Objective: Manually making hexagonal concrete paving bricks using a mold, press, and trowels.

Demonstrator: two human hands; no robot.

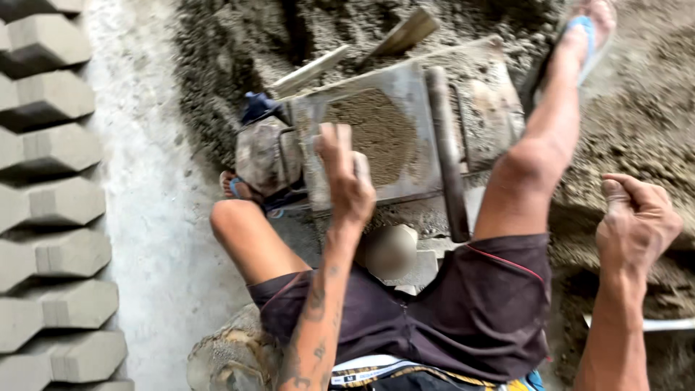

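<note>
Nearest the camera, the person sits on a rough stone seat [232, 358], dark shorts [441, 311] across the lap, legs spread to either side of a metal block mould [405, 130].

Right hand [637, 221]: fingers curled into a loose fist, raised at the right side over the sand heap [630, 108]. No object is seen in its grip.

Left hand [347, 177]: fingers bent and closed over the near edge of the mould, in contact with the metal frame.

The mould stands on the ground between the feet. Its open cavity holds a damp sand-cement mix [373, 130], filled close to the rim. A dark bar [447, 156] lies across the mould's right part.

Beyond it, two wooden handles [405, 32] stick out of the heap.

Along the left edge of the concrete floor [145, 203], moulded grey paving blocks [51, 195] lie in a row.
</note>
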